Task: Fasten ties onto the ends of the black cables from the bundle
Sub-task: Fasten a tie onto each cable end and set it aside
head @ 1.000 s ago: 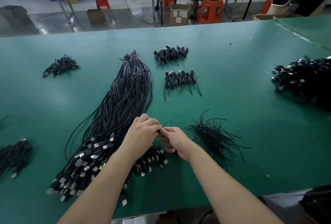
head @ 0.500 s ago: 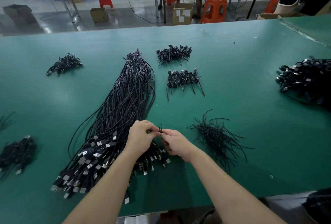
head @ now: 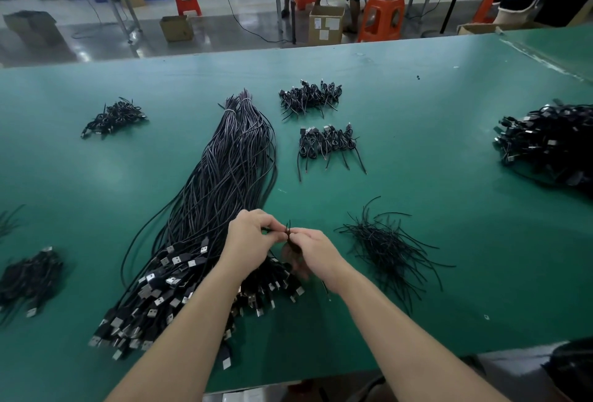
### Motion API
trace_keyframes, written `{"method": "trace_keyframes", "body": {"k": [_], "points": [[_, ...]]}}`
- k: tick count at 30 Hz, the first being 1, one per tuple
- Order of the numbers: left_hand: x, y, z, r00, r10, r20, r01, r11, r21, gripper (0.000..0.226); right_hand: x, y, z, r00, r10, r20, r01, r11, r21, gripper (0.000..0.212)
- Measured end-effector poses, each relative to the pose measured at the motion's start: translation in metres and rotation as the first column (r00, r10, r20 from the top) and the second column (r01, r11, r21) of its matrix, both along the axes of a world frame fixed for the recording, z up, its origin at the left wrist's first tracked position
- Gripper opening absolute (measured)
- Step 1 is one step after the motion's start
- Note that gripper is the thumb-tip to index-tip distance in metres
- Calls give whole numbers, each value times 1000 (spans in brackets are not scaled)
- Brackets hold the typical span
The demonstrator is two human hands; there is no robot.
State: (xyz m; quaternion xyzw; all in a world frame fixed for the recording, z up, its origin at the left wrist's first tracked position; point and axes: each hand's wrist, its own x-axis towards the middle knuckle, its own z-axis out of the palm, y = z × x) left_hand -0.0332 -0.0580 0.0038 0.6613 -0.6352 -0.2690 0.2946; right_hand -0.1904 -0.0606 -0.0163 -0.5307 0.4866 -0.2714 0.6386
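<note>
A long bundle of black cables [head: 224,183] lies on the green table [head: 449,241], its USB plug ends [head: 167,292] fanned toward me. My left hand [head: 248,241] and my right hand [head: 316,252] meet just above the plug ends. Between their fingertips they pinch a thin black tie [head: 288,231] wrapped on a cable end; its tips stick up. A blurred cable loop hangs under my right hand. A loose pile of black ties [head: 385,246] lies right of my right hand.
Two small groups of coiled, tied cables [head: 309,96] [head: 327,141] lie beyond the hands. More cable heaps sit at far left [head: 112,117], near left [head: 29,276] and far right [head: 545,141]. People on orange stools work at a blue bench behind.
Both hands stayed together over the plug ends, working the tie; my right hand's fingers shifted and the tie's tips now stand up between the hands. The view tilted slightly.
</note>
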Motion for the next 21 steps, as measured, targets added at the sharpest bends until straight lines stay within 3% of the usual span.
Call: {"method": "trace_keyframes", "body": {"k": [4, 7, 14, 21], "points": [[-2, 0, 15, 999, -34, 11, 35, 983, -178, 13, 1, -7, 12, 974, -132, 187, 100, 980, 172, 47], [-6, 0, 26, 1000, -26, 14, 29, 970, -241, 12, 2, -12, 16, 945, -204, 254, 146, 962, 229, 39], [-10, 1, 41, 999, 6, -49, -14, 983, -181, 16, -7, -12, 26, 897, -163, 412, 68, 970, 235, 28], [-13, 1, 49, 1000, 9, 8, -7, 977, -214, 24, -10, -13, 37, 891, -135, 432, 49, 978, 205, 20]]}}
